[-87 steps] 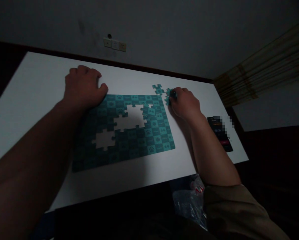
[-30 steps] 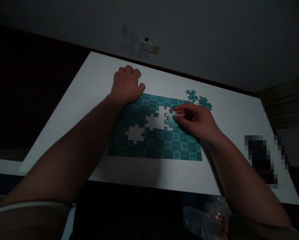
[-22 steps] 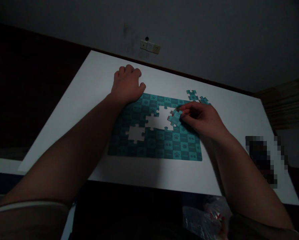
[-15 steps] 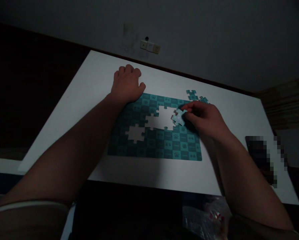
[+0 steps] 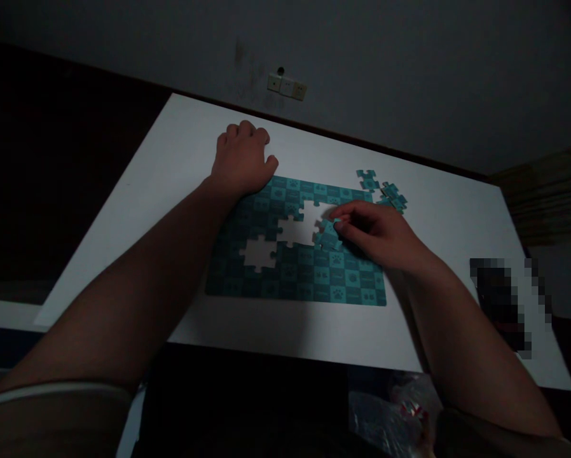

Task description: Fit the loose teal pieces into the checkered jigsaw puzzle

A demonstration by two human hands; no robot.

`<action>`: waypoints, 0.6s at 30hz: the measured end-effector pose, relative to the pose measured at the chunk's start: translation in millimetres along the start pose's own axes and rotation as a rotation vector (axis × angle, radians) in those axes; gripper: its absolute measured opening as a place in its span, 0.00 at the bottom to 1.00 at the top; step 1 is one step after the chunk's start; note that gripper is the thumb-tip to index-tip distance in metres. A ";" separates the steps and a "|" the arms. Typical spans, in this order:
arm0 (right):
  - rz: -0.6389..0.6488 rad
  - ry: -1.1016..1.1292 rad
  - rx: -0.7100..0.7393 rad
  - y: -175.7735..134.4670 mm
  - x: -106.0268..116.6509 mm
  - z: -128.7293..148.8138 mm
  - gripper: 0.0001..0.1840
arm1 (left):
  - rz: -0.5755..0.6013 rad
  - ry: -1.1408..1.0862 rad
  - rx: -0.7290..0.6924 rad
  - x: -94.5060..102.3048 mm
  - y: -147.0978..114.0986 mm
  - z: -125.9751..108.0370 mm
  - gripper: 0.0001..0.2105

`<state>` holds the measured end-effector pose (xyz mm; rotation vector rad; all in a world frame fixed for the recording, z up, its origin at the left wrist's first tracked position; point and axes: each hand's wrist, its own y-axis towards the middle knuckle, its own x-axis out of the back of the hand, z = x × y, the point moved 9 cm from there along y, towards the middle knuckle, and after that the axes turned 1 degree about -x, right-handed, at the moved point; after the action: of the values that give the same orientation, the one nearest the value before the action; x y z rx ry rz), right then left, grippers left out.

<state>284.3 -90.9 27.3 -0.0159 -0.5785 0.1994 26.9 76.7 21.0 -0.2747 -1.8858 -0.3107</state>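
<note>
A teal checked jigsaw puzzle [image 5: 304, 280] with paw prints lies on the white table [image 5: 171, 152], with gaps in its middle and left middle where white shows through. My right hand [image 5: 381, 232] pinches a puzzle piece [image 5: 329, 235] between thumb and fingers, over the right side of the larger gap. My left hand [image 5: 244, 159] rests by the puzzle's upper left edge, fingers spread and curved on the table, holding nothing. Loose puzzle pieces [image 5: 367, 180] lie past the upper right corner, some of them overlapping in a small heap [image 5: 394, 196].
A dark, pixelated object [image 5: 498, 305] lies at the table's right end. Wall sockets [image 5: 287, 86] sit on the wall behind the table. Below the front edge is a clear plastic bag [image 5: 385, 420].
My right hand has moved left and slightly down with the puzzle piece, which now sits lower over the gap. More of the loose heap shows. My left hand stays put.
</note>
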 end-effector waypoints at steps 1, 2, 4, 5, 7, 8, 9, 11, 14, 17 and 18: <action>0.004 -0.011 0.005 -0.4 0.6 -0.3 0.10 | 0.003 0.004 0.000 -0.6 0.3 0.4 0.33; 0.010 -0.022 0.008 -0.7 1.0 -0.5 0.10 | 0.009 0.009 -0.001 -1.3 0.5 0.7 0.34; 0.013 -0.040 0.013 -1.1 2.1 -0.5 0.11 | 0.017 0.015 -0.005 -2.3 0.7 1.0 0.34; 0.012 -0.048 0.012 -1.2 2.8 -0.5 0.11 | 0.016 0.014 -0.007 -2.2 0.6 0.9 0.34; -0.001 -0.062 0.005 -1.1 4.7 -0.5 0.12 | 0.011 0.009 -0.012 -1.4 0.3 0.2 0.34; -0.004 -0.067 0.002 -0.9 5.3 -0.5 0.13 | 0.010 0.008 -0.012 -1.1 0.0 -0.1 0.34; -0.007 -0.072 -0.001 -0.7 5.7 -0.5 0.13 | 0.010 0.009 -0.010 -0.8 -0.4 -0.4 0.33; -0.014 -0.081 -0.003 -0.4 6.3 -0.4 0.14 | 0.011 0.010 -0.005 -0.3 -1.1 -1.0 0.33; -0.026 -0.084 -0.009 -0.6 6.8 -0.7 0.15 | -0.002 -0.003 -0.001 1.2 -1.7 -1.9 0.31; -0.015 -0.068 -0.026 -1.5 5.4 -1.0 0.13 | -0.011 -0.019 0.000 1.9 -1.8 -2.3 0.30; -0.014 -0.062 -0.031 -1.8 5.4 -0.9 0.12 | -0.011 -0.023 0.000 1.9 -1.8 -2.3 0.30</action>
<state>289.5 -91.7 29.6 -0.0364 -0.6436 0.1780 27.6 74.3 23.3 -0.2686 -1.9102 -0.3159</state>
